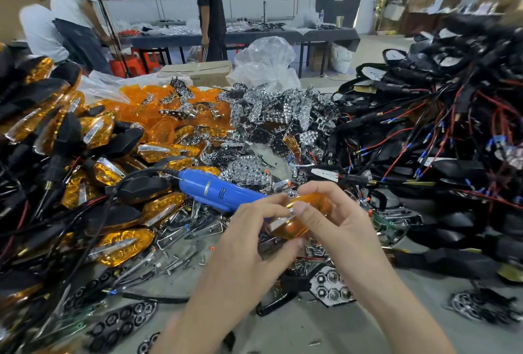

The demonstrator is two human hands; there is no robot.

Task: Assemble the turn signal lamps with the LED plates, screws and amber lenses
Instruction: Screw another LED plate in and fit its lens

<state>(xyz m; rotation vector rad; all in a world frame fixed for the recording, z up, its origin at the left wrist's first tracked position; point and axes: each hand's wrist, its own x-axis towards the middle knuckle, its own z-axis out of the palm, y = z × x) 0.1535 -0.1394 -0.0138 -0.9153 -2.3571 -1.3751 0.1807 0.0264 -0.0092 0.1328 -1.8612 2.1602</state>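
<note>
Amber oval plastic lens with a chrome strip sits clamped between both hands above the table's near edge, middle. Left hand pinches its left end; right hand curls round the right, thumb on top. Long axis runs left to right, rising slightly rightward. Blue cylindrical electric screwdriver lies just beyond, nearer the left hand (probably the next reach).

Amber lens, one, pinched between left hand and right hand above the bench. Blue screwdriver lies just behind. Assembled lamps heaped left; chrome LED plates centre; black wired housings piled right.
</note>
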